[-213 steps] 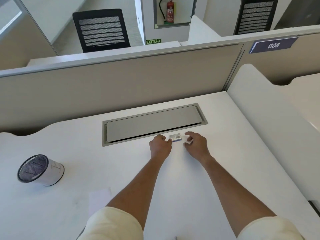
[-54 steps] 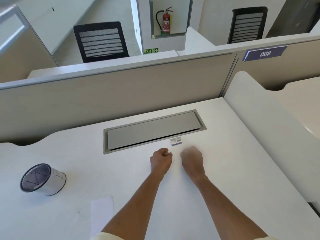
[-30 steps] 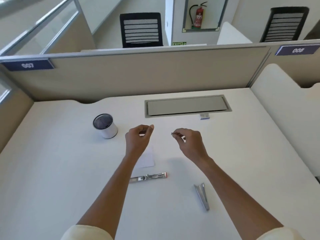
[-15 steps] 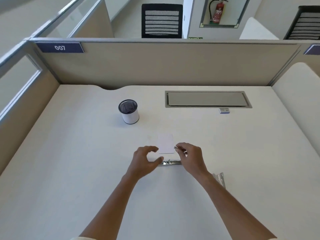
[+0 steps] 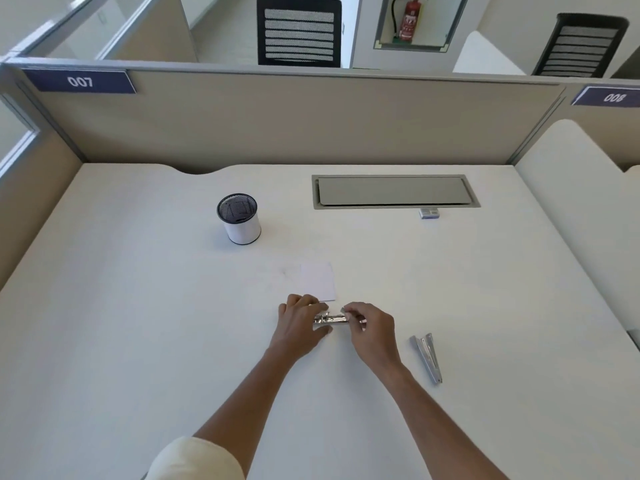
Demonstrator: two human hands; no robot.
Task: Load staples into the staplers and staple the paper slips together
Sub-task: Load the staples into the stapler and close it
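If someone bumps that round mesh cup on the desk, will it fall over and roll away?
Probably it tips fairly easily: the mesh pen cup stands upright, looks taller than wide, and seems nearly empty, so likely light. Once on its side, its round wall would probably let it roll across the smooth desk. It looks stiff, so a bump shouldn't crush it.
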